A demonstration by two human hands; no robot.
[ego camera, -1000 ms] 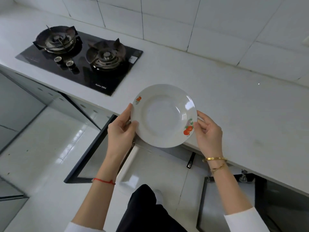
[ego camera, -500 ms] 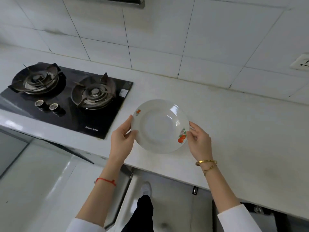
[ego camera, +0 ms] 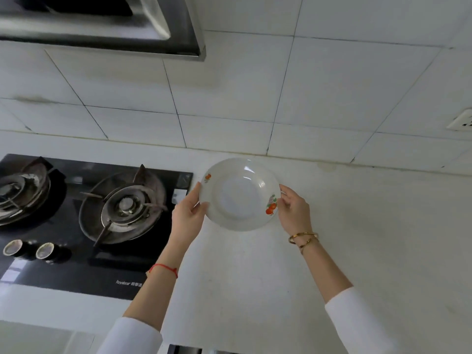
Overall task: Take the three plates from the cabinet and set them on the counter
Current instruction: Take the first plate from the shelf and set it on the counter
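It is a home kitchen: a gas hob [ego camera: 84, 215] is set in a white counter [ego camera: 357, 251], with a hood [ego camera: 102, 29] above the hob and wall tiles [ego camera: 306, 85] behind.

One head-worn wide-angle view looks forward and steeply down from above the counter [ego camera: 357, 251], facing the tiled wall [ego camera: 332, 85]. It sits close over the two outstretched forearms, which enter from the bottom edge. The hob [ego camera: 89, 226] fills the left side and the range hood [ego camera: 102, 26] the top left corner.
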